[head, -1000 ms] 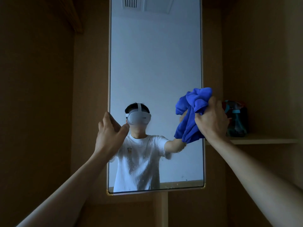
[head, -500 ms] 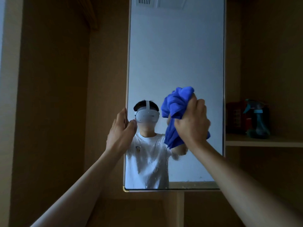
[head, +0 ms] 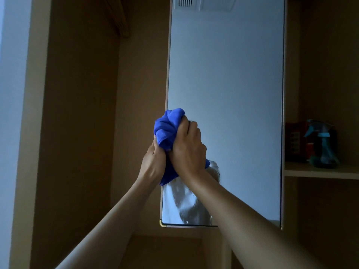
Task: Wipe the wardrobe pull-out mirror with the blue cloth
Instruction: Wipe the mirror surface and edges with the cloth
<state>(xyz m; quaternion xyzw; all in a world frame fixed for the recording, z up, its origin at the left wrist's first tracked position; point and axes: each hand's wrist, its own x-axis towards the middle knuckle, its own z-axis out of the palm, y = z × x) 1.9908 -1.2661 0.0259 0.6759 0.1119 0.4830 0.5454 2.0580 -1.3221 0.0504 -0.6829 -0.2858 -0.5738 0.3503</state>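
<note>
The right hand grips the bunched cloth, fingers curled round it, pressing it on the mirror at its left edge. The left hand touches that edge just beside it; its fingers are hidden, so its grip cannot be told.

Mirror top cropped; L hand fingers hidden (behind cloth).

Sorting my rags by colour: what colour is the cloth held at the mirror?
The cloth is plain bright blue, seen best in the head view.
</note>
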